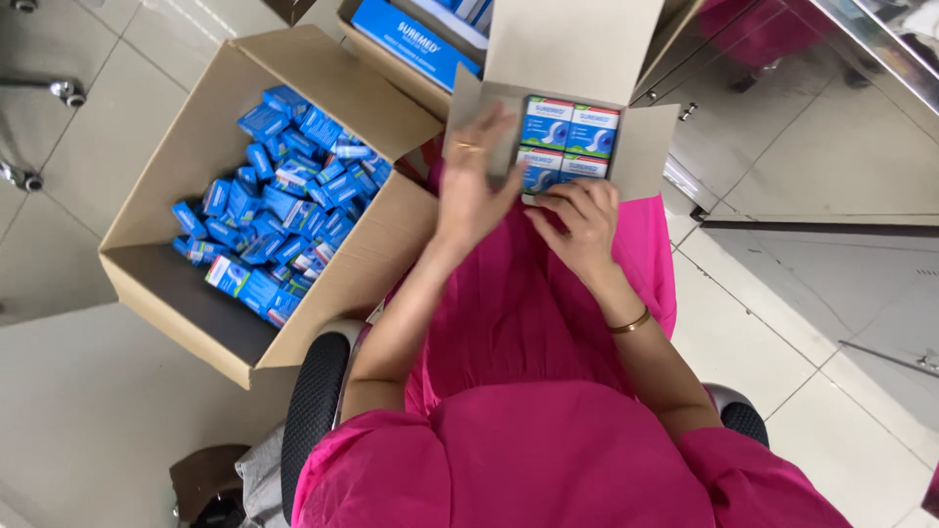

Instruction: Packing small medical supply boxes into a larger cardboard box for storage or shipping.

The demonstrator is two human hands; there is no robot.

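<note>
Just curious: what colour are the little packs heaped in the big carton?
Mostly blue, some with white, seen in the head view: little packs.

The left hand (473,181) covers the left part of the small open carton (567,117), so the packets (567,145) behind its fingers cannot be counted. The right hand (582,220) hides the carton's lower edge. A second carton (411,39) is cut off by the top edge. In the big cardboard box (225,196), the lower layers of blue packets (284,191) lie buried, their number unclear.
</note>
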